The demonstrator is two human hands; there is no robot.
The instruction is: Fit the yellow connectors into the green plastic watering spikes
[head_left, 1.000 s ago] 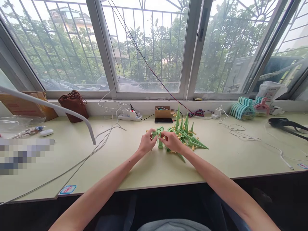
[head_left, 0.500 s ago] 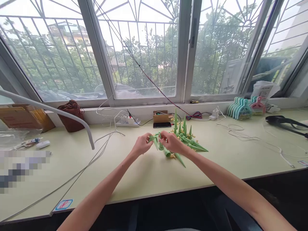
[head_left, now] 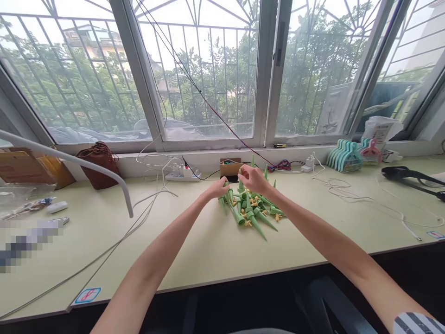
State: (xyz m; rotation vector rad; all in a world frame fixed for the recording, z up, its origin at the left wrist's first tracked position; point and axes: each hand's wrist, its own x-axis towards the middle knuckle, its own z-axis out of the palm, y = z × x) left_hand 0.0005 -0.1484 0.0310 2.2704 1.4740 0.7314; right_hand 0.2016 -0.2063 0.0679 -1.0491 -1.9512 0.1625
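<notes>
A pile of green plastic plant watering spikes (head_left: 251,214), each a pointed cone with a ribbed collar, lies on the table with small yellow valves (head_left: 248,223) among them. My left hand (head_left: 219,188) is closed at the pile's left edge, its fingers round the top of a green spike (head_left: 231,195). Behind the pile, my right hand (head_left: 254,180) pinches the tip of another spike (head_left: 240,186), which is upright with its wide collar down. More spikes stand point-up beyond my right hand and are partly hidden by it.
A small cardboard box (head_left: 230,165) and a power strip (head_left: 183,173) are at the back by the window. White cables (head_left: 153,204) cross the table on the left. Teal dustpan-like items (head_left: 344,156) and a black headset-like object (head_left: 399,174) are on the right.
Both hands have moved farther back over the table, the right one up to the standing spikes. More of the pile's front now shows between my hands. The view has shifted slightly.
</notes>
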